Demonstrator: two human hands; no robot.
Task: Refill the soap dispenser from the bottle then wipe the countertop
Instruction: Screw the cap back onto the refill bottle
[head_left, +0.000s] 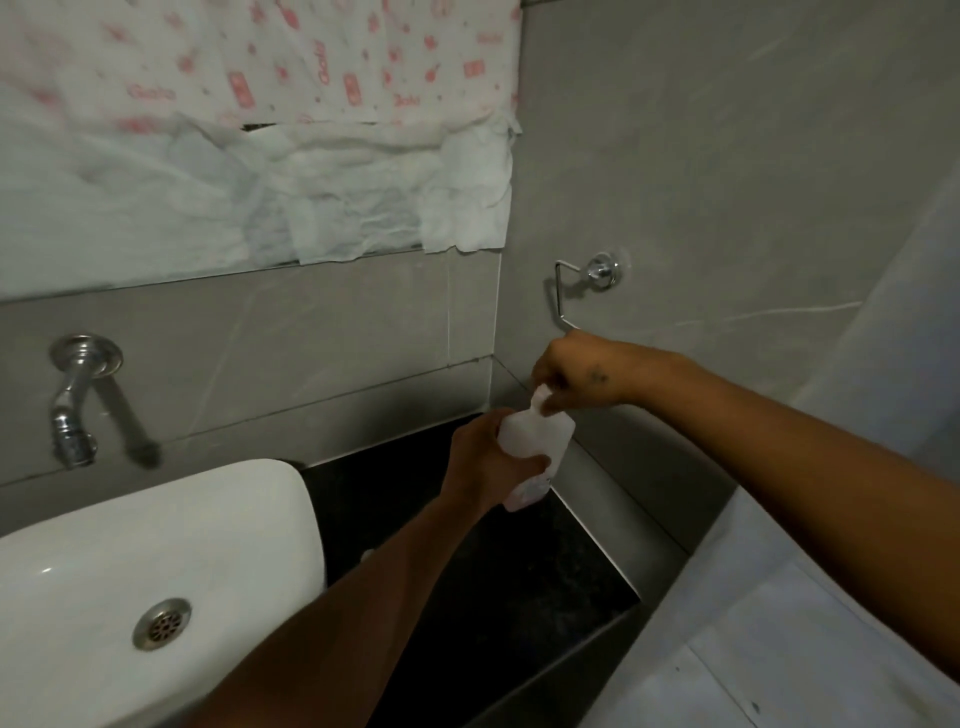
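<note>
A translucent white soap dispenser (535, 441) stands in the back right corner of the dark countertop (498, 566). My left hand (485, 457) is wrapped around its body from the left. From above, my right hand (582, 371) pinches the white pump top (540, 400) at the neck. I cannot tell whether the top is screwed on or loose. The lower part of the dispenser is partly hidden by my left fingers. No refill bottle and no cloth are in view.
A white basin (130, 561) with a metal drain (161, 622) fills the lower left. A chrome tap (72, 395) juts from the grey tiled wall. Paper sheets (291, 156) cover the mirror above. A chrome ring holder (582, 286) hangs on the right wall just over my right hand.
</note>
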